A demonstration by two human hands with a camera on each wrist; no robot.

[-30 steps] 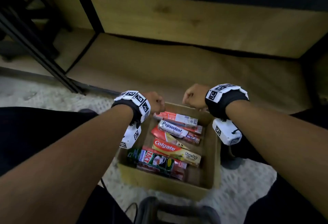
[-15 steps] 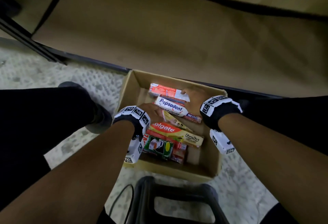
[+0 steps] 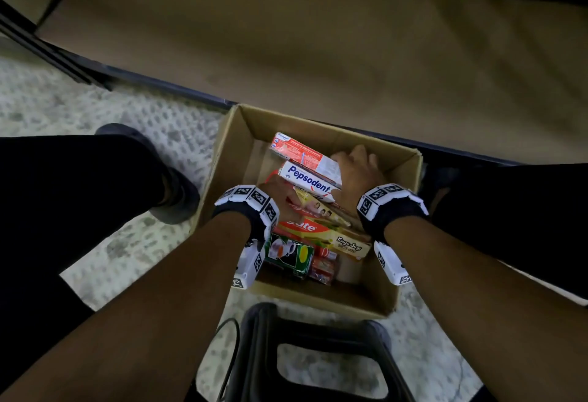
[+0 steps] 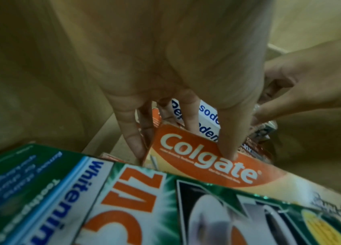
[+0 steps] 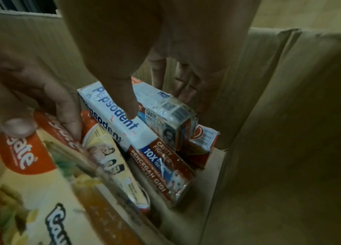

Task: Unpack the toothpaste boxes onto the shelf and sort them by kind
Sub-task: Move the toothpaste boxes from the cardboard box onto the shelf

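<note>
Head view looks straight down into the carton (image 3: 318,124), where the toothpaste boxes lie jumbled flat on one another, all of them inside it and none on the shelf (image 3: 318,35) beyond. The white Pepsodent box (image 3: 310,177) sits on top near the far wall, with a red-and-white box (image 3: 302,153) just behind it; the orange Colgate box (image 3: 321,233) lies nearer the person, and a green box (image 3: 291,256) is nearest of all.

The left hand (image 3: 276,193) reaches down at the Colgate's end. From the left wrist, its fingers (image 4: 226,144) point straight down, 1 tip pressing the Colgate's printed face and others slipped beside its edge, so the grip looks half formed, not closed round it. Probably it is prising the box loose from the pile.

The right hand (image 3: 356,169) works at the Pepsodent's far end. From the right wrist, 1 finger (image 5: 130,106) rests on the label while the rest hang behind the box near the carton wall, spread and relaxed. I judge each hand is choosing 1 kind, with no box lifted yet.
</note>
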